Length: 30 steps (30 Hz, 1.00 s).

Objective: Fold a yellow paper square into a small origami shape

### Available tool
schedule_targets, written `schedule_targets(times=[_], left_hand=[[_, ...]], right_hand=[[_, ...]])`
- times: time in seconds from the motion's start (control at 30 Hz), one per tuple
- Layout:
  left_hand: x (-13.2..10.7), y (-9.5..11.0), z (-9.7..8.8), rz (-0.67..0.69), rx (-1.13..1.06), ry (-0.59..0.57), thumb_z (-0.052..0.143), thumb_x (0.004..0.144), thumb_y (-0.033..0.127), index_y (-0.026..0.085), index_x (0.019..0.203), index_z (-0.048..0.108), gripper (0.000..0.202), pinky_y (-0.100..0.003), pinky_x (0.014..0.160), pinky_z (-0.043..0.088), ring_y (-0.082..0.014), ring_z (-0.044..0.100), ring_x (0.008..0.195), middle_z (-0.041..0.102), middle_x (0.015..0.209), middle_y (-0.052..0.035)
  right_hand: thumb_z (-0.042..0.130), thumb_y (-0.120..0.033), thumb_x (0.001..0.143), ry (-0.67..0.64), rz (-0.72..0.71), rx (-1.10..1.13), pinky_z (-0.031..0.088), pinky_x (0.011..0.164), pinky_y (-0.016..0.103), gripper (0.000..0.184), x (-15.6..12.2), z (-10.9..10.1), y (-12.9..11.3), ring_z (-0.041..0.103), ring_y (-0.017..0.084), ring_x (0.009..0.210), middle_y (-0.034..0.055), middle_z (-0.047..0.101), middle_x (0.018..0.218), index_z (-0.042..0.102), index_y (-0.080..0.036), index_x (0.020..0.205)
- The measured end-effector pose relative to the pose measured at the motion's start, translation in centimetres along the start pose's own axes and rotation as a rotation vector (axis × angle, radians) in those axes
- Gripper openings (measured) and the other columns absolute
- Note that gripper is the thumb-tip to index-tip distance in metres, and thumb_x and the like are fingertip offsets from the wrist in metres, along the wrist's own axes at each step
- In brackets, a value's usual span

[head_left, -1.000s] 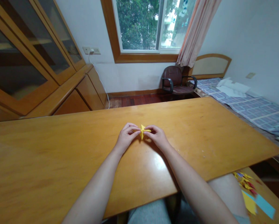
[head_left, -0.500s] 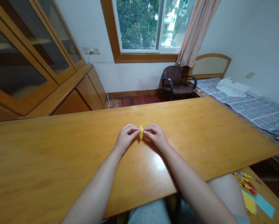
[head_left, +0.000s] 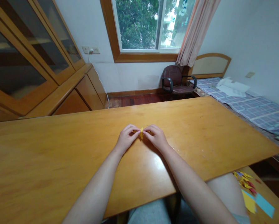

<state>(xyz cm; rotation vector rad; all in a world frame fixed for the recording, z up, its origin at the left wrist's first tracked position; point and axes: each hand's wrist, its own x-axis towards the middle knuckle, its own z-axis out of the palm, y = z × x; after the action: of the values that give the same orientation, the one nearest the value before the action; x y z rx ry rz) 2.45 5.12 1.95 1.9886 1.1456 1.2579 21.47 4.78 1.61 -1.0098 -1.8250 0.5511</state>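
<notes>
Just above the wooden table (head_left: 60,149), near its middle, a small folded yellow paper piece (head_left: 141,133) is pinched between my two hands. My left hand (head_left: 127,137) grips its left side with thumb and fingertips. From the other side, my right hand (head_left: 156,135) pinches it the same way. The fingertips of both hands almost meet, so much of the paper is covered. What shows is a narrow pointed shape standing upright, like origami; its exact figure is too small to make out.
At lower right, a lower wooden surface (head_left: 272,199) bears a pile of yellow and red folded papers (head_left: 245,180), yellow paper sheets (head_left: 249,202) and blue paper (head_left: 265,205). Tiny scraps (head_left: 203,152) lie on the table. Beyond stand a chair (head_left: 176,81), a bed (head_left: 258,105) and a cabinet (head_left: 69,99).
The yellow paper has tilted or turned slightly, and its upper point now looks shorter. Both hands keep their pinch in nearly the same place.
</notes>
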Motion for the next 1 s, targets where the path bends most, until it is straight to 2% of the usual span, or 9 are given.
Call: schedule_targets(times=[0.4,0.8,1.0], left_hand=[[-0.01,-0.09,0.0,0.053,0.092,-0.047,0.061,0.086,0.025,0.02,0.082,0.067,0.009,-0.027,0.075,0.048,-0.0154,0.06,0.081,0.065,0.083,-0.0024],[0.01,-0.08,0.1,0.082,0.115,-0.033,0.059,0.088,0.028,0.021,0.083,0.067,0.012,-0.029,0.075,0.049,-0.0166,0.06,0.082,0.065,0.084,-0.0038],[-0.06,-0.3,0.0,0.109,0.158,-0.016,0.058,0.089,0.03,0.022,0.086,0.069,0.013,-0.031,0.082,0.049,-0.0174,0.06,0.088,0.064,0.089,-0.004]], right_hand=[[0.062,-0.026,0.089,-0.045,-0.038,-0.06,0.046,0.078,0.031,0.009,0.08,-0.02,-0.12,0.061,0.019,0.082,0.0044,0.069,0.084,0.069,-0.021,0.086],[0.061,-0.028,0.089,-0.056,-0.099,-0.208,0.043,0.078,0.034,0.011,-0.02,0.06,0.3,0.057,0.02,0.08,0.0045,0.071,0.082,0.069,-0.022,0.085],[0.059,-0.029,0.091,-0.054,-0.097,-0.246,0.043,0.078,0.034,0.014,-0.1,0.09,0.26,0.057,0.02,0.079,0.0047,0.071,0.083,0.069,-0.021,0.086]])
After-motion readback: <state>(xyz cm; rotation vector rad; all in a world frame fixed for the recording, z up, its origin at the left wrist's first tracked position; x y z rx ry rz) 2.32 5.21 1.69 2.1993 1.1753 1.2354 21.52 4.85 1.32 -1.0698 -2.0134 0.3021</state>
